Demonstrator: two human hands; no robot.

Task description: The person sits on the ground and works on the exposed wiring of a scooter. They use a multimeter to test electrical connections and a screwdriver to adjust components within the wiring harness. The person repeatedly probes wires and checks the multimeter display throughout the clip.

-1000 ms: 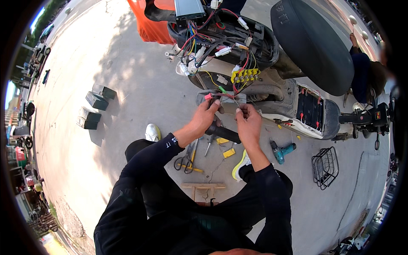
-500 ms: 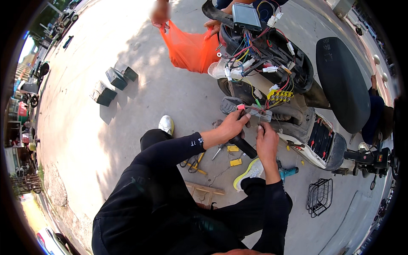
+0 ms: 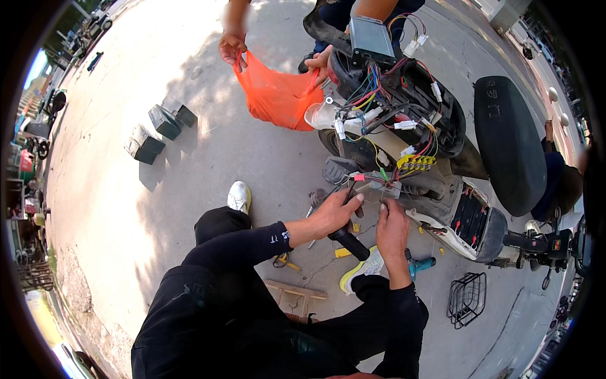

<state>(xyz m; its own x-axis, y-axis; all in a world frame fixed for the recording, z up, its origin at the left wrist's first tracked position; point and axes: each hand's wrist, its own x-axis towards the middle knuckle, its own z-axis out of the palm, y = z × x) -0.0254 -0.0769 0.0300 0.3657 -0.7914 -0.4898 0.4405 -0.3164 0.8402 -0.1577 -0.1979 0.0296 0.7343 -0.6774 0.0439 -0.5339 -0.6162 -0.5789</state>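
Beyond my right hand (image 3: 392, 230), pinching a thin wire (image 3: 382, 196), sits a yellow terminal block (image 3: 416, 163); my left hand (image 3: 334, 213) holds a black handlebar grip (image 3: 351, 245) underneath, slanting rightward, free end toward me.

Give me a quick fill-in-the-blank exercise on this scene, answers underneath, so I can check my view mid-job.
1. The pinkish-red connector is nearer the person's ____ hand than their right hand.
2. The terminal block with a row of screws is coloured ____.
3. The long padded seat is coloured ____.
4. The wire basket lies on the person's ____ side.

Missing words: left; yellow; black; right.
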